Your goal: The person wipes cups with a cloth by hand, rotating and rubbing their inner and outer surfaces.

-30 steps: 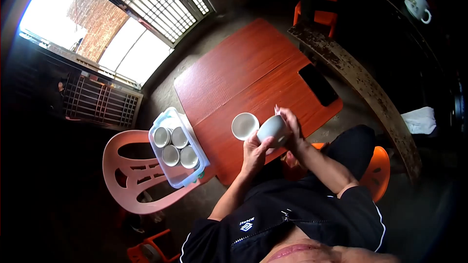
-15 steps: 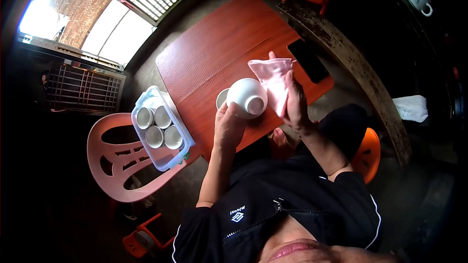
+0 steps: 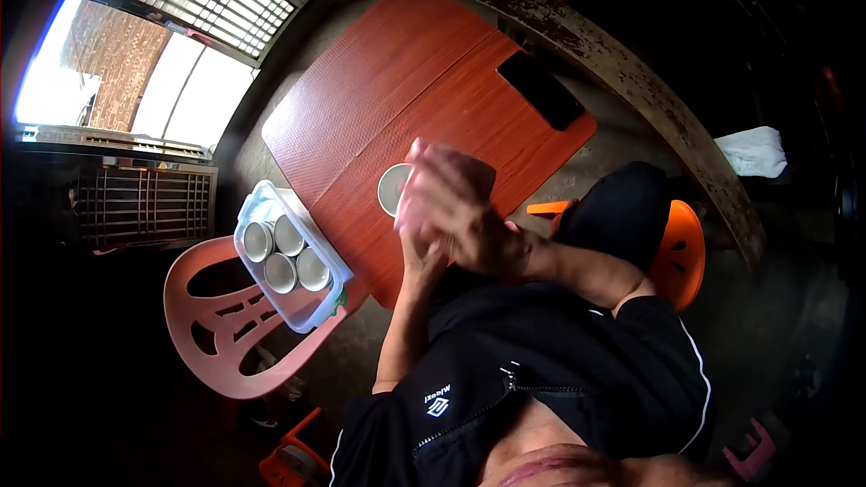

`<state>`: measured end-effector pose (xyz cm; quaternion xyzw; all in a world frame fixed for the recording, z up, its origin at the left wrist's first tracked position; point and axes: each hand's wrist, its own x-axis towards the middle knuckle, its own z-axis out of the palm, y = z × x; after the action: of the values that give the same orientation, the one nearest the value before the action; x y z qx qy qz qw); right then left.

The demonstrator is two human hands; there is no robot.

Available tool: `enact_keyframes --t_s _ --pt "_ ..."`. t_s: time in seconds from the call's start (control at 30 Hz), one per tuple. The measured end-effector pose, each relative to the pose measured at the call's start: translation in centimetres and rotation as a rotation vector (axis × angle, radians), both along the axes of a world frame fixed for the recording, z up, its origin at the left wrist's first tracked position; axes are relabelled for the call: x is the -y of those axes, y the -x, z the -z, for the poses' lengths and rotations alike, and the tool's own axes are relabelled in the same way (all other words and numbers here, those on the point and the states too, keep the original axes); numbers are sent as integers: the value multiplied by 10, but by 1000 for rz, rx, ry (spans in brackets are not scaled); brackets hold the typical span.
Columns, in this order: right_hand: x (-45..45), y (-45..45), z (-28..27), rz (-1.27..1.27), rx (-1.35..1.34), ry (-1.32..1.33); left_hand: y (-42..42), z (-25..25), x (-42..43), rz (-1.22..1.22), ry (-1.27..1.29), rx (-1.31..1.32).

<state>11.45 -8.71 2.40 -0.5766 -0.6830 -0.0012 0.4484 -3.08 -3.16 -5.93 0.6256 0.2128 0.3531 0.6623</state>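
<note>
My left hand (image 3: 420, 257) is under and behind my right hand, its fingers mostly covered. The white bowl it gripped a moment before is hidden behind the right hand and the cloth. Over it, my right hand (image 3: 465, 221) is smeared by motion, pressing a pink cloth (image 3: 473, 173) that shows past the fingers. Just left of both hands, a second white bowl (image 3: 392, 188) sits on the red-brown table (image 3: 361, 99), partly covered by them.
A clear plastic tub (image 3: 311, 314) with several white bowls (image 3: 280, 272) rests on a pink chair (image 3: 194, 343) at the left. A black phone (image 3: 541, 90) lies near the table's right corner. Beyond stands a worn curved wooden edge (image 3: 631, 72); a white towel (image 3: 753, 151) is at the right.
My right hand and the pink cloth have come left across the bowl, covering it. The view has shifted slightly, and the second bowl still sits on the table.
</note>
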Motion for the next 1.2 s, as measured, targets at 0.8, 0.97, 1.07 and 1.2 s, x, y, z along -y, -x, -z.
enact_keyframes --t_s 0.8,0.97,1.07,1.2 --pt "-15 8 37 -259 -948 -38 9 -46 -12 127 827 426" --pt "-23 -27 18 -683 -861 305 19 -36 -18 295 845 307" --pt "-19 8 48 -151 -946 -126 -5 -60 -9 77 648 311" --pt "-22 -15 55 -176 -581 -15 -2 -56 -5 143 591 130"
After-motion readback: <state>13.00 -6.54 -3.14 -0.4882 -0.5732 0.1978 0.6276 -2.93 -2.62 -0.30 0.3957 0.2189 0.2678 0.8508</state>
